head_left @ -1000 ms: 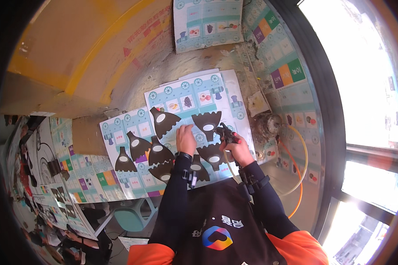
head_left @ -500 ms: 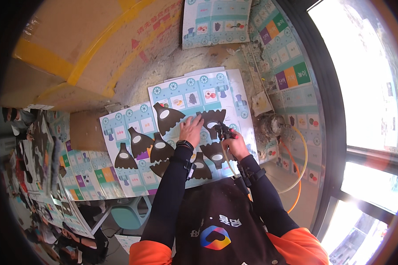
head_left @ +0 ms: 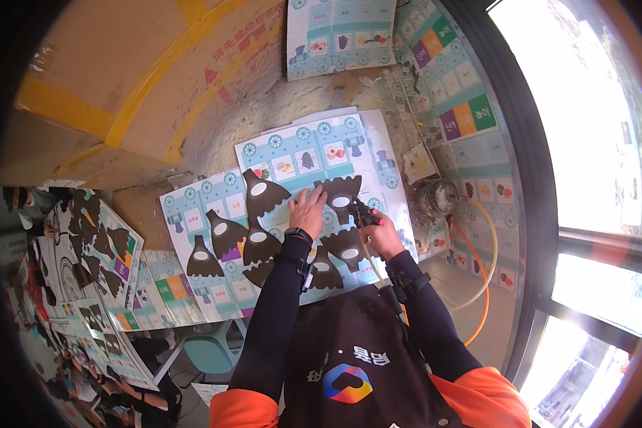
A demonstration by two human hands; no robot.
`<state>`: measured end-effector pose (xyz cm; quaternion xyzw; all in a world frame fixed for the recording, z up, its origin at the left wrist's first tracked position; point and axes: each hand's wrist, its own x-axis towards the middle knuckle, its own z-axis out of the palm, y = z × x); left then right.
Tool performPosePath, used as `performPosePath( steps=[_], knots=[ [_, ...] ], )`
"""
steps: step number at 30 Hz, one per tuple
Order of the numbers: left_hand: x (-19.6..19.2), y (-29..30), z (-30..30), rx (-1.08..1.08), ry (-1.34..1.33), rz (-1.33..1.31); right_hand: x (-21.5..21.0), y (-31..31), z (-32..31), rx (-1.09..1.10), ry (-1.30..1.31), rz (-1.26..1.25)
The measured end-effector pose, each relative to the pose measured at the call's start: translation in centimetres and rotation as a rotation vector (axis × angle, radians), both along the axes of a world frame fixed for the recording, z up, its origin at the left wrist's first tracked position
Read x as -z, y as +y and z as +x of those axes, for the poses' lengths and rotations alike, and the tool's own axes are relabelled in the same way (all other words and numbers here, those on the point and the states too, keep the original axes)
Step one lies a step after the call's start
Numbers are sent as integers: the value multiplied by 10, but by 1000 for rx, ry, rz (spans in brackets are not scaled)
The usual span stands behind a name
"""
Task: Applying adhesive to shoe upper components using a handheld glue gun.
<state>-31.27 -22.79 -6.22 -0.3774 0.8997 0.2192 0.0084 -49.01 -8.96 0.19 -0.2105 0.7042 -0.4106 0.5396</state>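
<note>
The left hand (head_left: pixel 308 212) lies flat, fingers spread wide, pressing down on a printed sheet (head_left: pixel 314 160) with train pictures on the desk (head_left: pixel 264 107). It grips nothing. Just beside it, the right hand (head_left: pixel 379 232) has its fingers curled tight around a small dark tool (head_left: pixel 364 212) with a red bit showing; it looks like a glue gun, but it is too small to be sure. The tip of the tool sits at the edge of a black bell-shaped cutout (head_left: pixel 341 198), between the two hands.

More black cutouts (head_left: pixel 225 235) lie on a second sheet (head_left: pixel 192 235) to the left, some touching each other. An orange and yellow cord (head_left: pixel 481 278) loops near the right arm by the window (head_left: pixel 592 143). A big cardboard box (head_left: pixel 114 85) stands at the far side.

Things that could go wrong: the left fingers are very close to the tool tip, so they could get hurt if it slips. If the flat hand lifts, the sheet may slide and the cutout may land crooked. The cord could catch the right arm and tug the tool away.
</note>
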Motion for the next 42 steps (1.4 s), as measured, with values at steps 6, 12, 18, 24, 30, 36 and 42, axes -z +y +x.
performPosePath(
  steps=[6, 12, 18, 24, 30, 36, 42],
  knots=[
    [0, 0, -1, -9, -23, 22, 2, -8, 5, 46, 163, -6],
    [0, 0, 1, -11, -18, 21, -11, 4, -3, 55, 137, 77],
    [2, 1, 1, -1, -28, 5, 6, 8, -3, 119, 40, 31],
    [3, 1, 0, -3, -14, 1, -6, 6, -8, 71, 82, 126],
    [3, 1, 1, -2, -14, -2, -13, 4, 4, 54, -75, 88],
    [1, 1, 0, -5, -15, 21, 3, 10, 0, -1, 97, 104],
    [1, 1, 1, -5, -19, 14, -11, 3, -4, -10, 107, 115]
  ],
)
